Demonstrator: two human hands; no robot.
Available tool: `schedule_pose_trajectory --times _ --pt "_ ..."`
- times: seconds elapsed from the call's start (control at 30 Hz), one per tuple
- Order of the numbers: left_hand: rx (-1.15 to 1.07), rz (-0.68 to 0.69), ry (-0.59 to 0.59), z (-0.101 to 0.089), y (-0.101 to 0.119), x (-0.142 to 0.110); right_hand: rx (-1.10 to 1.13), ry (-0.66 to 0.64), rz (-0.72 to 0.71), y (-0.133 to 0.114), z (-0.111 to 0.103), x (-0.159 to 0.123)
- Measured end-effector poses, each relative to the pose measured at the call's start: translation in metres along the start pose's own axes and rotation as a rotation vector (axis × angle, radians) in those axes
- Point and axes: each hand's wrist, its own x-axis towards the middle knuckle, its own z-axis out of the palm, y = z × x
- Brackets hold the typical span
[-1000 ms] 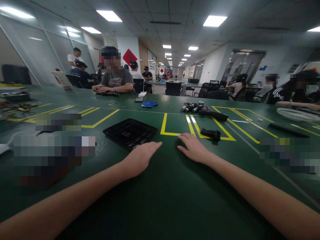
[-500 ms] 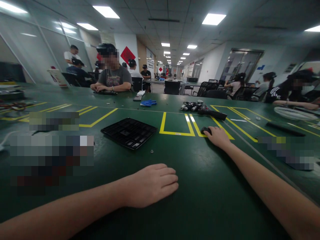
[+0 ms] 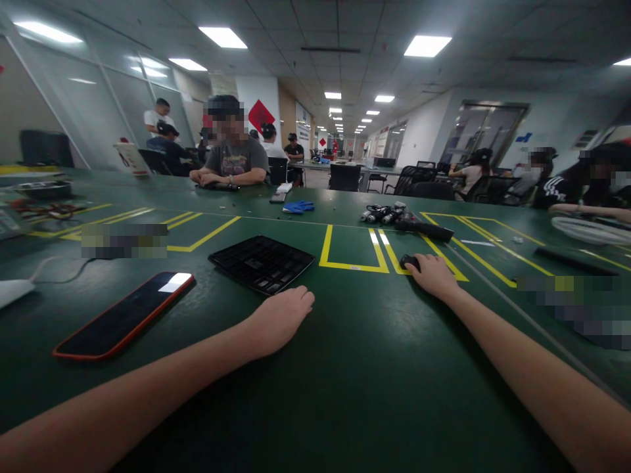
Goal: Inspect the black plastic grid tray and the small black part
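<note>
My left hand (image 3: 280, 316) lies low over the green table (image 3: 345, 368), fingers stretched out together, tips just short of the near edge of a black compartment tray (image 3: 261, 263). I see nothing in it. My right hand (image 3: 434, 276) reaches to the yellow tape lines (image 3: 352, 266) and is closed over a small black device (image 3: 409, 262), of which only the left end shows past the fingers.
A phone in a red case (image 3: 123, 315) lies to the left. Further back are blue gloves (image 3: 298, 207), a heap of black cylindrical parts (image 3: 384, 213) and a long black tool (image 3: 424, 229). A person (image 3: 231, 161) sits across the table; others sit at the right.
My left hand has slid forward from near me to the tray's edge. My right hand has stayed on the small black device, which it reached half a second earlier.
</note>
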Motion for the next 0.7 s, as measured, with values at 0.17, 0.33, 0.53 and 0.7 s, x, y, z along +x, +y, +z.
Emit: schedule_pose_trajectory --times 0.17,0.33,0.53,0.7 --pt "-0.817 -0.379 0.28 -0.026 -0.034 0.01 -0.023 -0.011 -0.009 -0.001 0.0 0.001" --pt "-1.096 -0.7 0.474 -0.05 -0.077 0.016 -0.021 -0.023 0.008 -0.003 -0.001 0.0" --pt "0.098 -0.695 0.119 -0.045 -0.105 0.015 -0.01 -0.009 -0.003 -0.002 -0.001 -0.001" --pt "0.242 -0.675 -0.031 -0.041 -0.107 0.018 0.016 -0.012 -0.005 -0.006 -0.003 -0.003"
